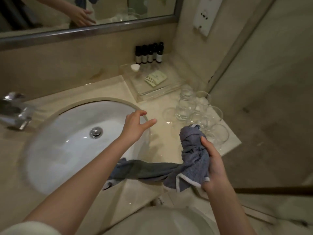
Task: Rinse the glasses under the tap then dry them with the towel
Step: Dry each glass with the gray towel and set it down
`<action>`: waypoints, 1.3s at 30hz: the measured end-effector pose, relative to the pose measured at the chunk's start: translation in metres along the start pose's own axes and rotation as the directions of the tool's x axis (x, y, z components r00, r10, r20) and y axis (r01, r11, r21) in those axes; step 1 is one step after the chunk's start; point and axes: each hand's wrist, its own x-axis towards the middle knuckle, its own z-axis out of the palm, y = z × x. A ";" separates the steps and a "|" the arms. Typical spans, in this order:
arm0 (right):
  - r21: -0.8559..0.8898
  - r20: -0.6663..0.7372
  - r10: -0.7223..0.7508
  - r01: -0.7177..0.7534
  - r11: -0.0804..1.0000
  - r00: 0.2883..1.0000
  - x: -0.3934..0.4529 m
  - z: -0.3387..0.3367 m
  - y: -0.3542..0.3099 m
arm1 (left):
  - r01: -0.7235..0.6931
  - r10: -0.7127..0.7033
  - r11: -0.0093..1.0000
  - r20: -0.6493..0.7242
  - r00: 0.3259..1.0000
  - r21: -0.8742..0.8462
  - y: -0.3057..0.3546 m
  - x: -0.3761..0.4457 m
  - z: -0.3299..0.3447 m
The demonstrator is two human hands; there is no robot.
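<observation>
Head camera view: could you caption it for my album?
Right hand grips a blue towel while the open left hand reaches toward glasses.

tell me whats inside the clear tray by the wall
The clear tray holds a pale green striped packet and a small white cap. Anything beneath the packet is covered.

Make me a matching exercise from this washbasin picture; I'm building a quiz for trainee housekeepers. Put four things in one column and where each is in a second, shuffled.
Things
1. towel
2. glasses
3. small dark bottles
4. tap

Places
A. in a row against the back wall
B. at the left edge of the basin
C. gripped in the right hand
D. clustered on the counter to the right of the basin

Pairs: 1-C, 2-D, 3-A, 4-B
</observation>
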 end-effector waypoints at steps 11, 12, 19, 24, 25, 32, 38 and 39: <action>-0.080 -0.024 0.047 -0.049 0.996 0.999 0.031 -0.037 -0.065 | -0.094 0.099 0.995 0.200 0.975 -0.034 0.045 0.089 0.075; -0.089 -0.031 0.056 -0.059 0.994 0.998 0.033 -0.040 -0.068 | -0.089 0.092 0.996 0.230 0.969 -0.022 0.047 0.095 0.076; -0.085 -0.043 0.086 -0.089 0.992 0.995 0.044 -0.045 -0.078 | -0.070 0.062 0.997 0.376 0.924 0.009 0.051 0.114 0.094; -0.062 -0.054 0.119 -0.122 0.991 0.991 0.046 -0.051 -0.086 | -0.027 0.042 0.999 0.447 0.893 -0.040 0.051 0.121 0.095; -0.059 -0.054 0.126 -0.129 0.990 0.991 0.047 -0.051 -0.087 | -0.022 0.044 0.998 0.463 0.885 -0.052 0.051 0.121 0.095; -0.093 -0.039 0.143 -0.146 0.985 0.989 0.046 -0.048 -0.088 | -0.001 0.046 0.995 0.426 0.903 -0.104 0.053 0.119 0.096; -0.115 -0.021 0.162 -0.163 0.980 0.987 0.044 -0.049 -0.082 | 0.009 0.044 0.986 0.307 0.951 -0.168 0.041 0.104 0.090; -0.124 -0.017 0.170 -0.170 0.978 0.985 0.044 -0.049 -0.079 | 0.016 0.037 0.984 0.285 0.958 -0.180 0.038 0.100 0.086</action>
